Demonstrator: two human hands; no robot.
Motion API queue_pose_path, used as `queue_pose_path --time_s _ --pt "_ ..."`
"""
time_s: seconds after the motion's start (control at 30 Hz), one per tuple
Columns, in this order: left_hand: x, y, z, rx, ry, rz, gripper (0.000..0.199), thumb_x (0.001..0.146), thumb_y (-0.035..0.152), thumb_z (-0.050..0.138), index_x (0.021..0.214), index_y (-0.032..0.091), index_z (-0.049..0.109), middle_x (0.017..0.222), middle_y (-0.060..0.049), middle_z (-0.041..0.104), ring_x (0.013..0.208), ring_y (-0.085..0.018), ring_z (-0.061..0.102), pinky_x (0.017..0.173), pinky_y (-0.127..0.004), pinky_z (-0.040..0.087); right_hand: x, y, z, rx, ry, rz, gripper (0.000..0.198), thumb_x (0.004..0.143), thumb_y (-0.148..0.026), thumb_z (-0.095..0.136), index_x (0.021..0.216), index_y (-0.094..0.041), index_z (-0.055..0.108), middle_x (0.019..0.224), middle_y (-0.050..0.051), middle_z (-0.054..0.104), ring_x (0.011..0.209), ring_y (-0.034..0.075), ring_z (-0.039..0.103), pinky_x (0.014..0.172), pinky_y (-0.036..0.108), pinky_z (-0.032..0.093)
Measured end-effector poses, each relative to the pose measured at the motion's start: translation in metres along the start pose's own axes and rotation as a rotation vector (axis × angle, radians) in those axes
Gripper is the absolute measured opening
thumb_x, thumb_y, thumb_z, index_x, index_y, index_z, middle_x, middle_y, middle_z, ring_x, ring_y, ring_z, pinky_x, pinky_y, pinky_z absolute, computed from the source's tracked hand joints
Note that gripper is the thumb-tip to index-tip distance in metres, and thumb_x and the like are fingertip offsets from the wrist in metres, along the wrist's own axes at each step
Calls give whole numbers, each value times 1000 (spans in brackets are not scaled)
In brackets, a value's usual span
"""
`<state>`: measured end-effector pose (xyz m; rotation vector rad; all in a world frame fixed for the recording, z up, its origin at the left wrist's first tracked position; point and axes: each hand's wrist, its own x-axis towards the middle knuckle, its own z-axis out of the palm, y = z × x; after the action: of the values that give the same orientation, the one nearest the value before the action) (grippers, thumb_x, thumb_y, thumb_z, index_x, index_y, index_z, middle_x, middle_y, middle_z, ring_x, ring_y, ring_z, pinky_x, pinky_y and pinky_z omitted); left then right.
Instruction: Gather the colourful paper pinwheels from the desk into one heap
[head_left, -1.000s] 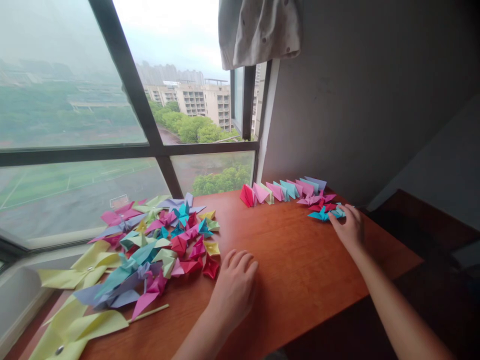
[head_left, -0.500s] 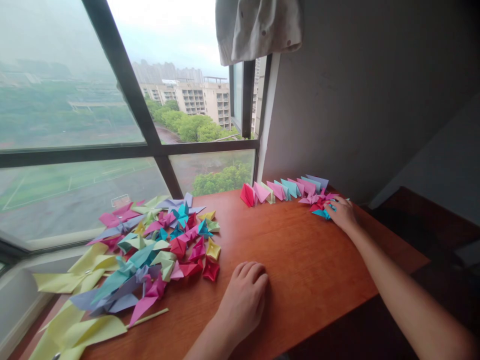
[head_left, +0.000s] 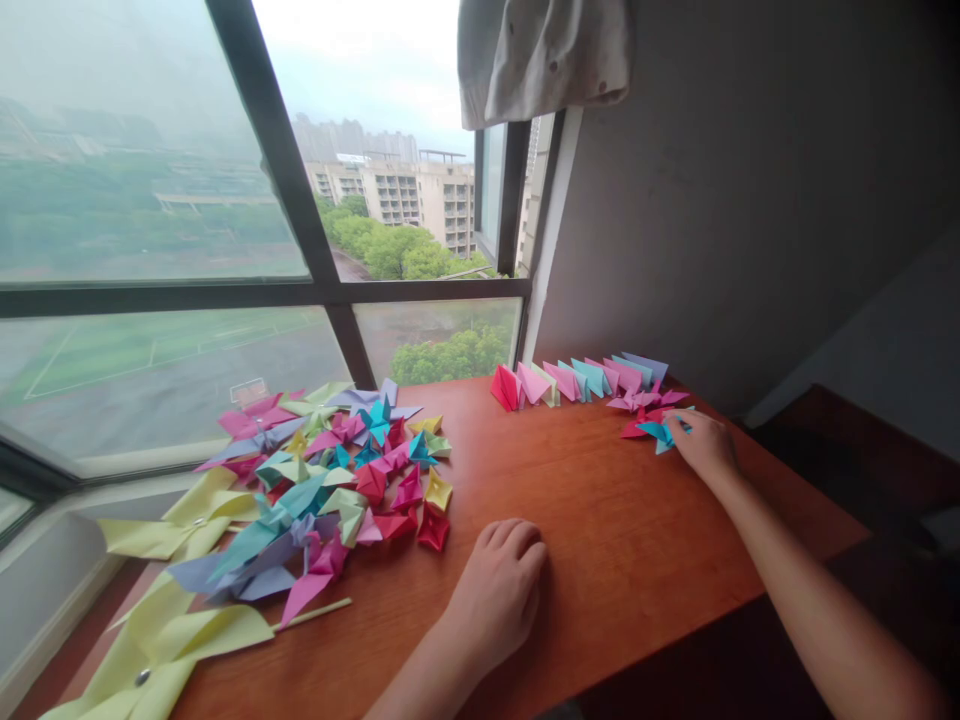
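At the right end of the table my right hand (head_left: 703, 447) pinches the edge of a blue origami piece (head_left: 658, 434), its fingertips closed on the paper. Beside that piece lie a red folded paper (head_left: 636, 428) and a pink origami piece (head_left: 651, 397), close to my fingers. Knuckles up, my left hand (head_left: 501, 580) rests on the wood near the front edge, fingers curled together with nothing visible in them. Left of it spreads a pile of colourful origami pieces, a red one (head_left: 432, 526) being nearest to the hand.
A row of folded paper triangles (head_left: 589, 378) stands along the back of the wooden table (head_left: 570, 480). Large yellow paper pinwheels (head_left: 176, 525) lie at the left, beside the window. A paper stick (head_left: 315, 613) points toward my left forearm. Grey wall (head_left: 690, 220) borders the right side.
My right hand has come slightly toward me with the blue piece, showing more of the red paper. My left hand stays on the table. The view has turned a little to the left.
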<state>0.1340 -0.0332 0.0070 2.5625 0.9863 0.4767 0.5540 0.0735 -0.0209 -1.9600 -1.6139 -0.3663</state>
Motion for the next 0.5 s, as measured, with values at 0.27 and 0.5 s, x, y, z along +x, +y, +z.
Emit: queue_pose_path --time_s 0.27,0.5 --pt "-2 -2 -4 -23 11 -11 27 86 15 49 110 22 58 118 -7 58 113 -24 50 100 -39 40 7 -17 3 -38 -27 27 33 81 -38 48 86 -19 75 94 11 74 84 25 65 72 32 47" --pt "-4 -4 -2 -19 28 -16 24 84 15 50 106 22 59 115 -7 59 109 -24 51 98 -40 40 5 -20 6 -109 -28 96 33 79 -37 49 82 -20 76 79 11 72 63 22 60 55 30 39"
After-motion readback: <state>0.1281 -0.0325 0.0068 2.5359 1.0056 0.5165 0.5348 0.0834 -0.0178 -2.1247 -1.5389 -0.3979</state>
